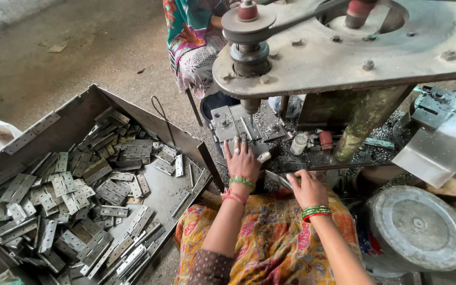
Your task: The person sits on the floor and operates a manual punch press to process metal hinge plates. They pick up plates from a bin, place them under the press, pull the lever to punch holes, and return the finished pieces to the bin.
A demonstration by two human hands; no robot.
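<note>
Taking the grey belt-driven drill press (344,58) as the landmark, a wide, open sheet-metal tray (69,119) lay well to its left, heaped with flat, silver-grey steel hinge leaves (64,206), each pierced with small holes, some stacked and some scattered. Nearer the press, directly under its spindle and bit (250,108), sat the grey steel jig plate (238,124) on the machine's table. The left hand (241,158) rested palm down on the front edge of that jig, fingers spread flat and pressing on what lay beneath; the workpiece itself was hidden by the fingers, so I cannot tell how it sat. Just right of it, at the near edge of the press table, the right hand (306,187) was curled, and its fingers seemed to pinch a thin, bright metal strip (278,179), probably another leaf held ready. To do this well, I judged the left fingers should hold the piece tight against the jig's stops and stay clear of the bit, with the spare leaf kept low and out of the way. Right of the press column lay a round, dull-grey metal lid (418,227), and metal swarf (381,137) littered the table beneath.
</note>
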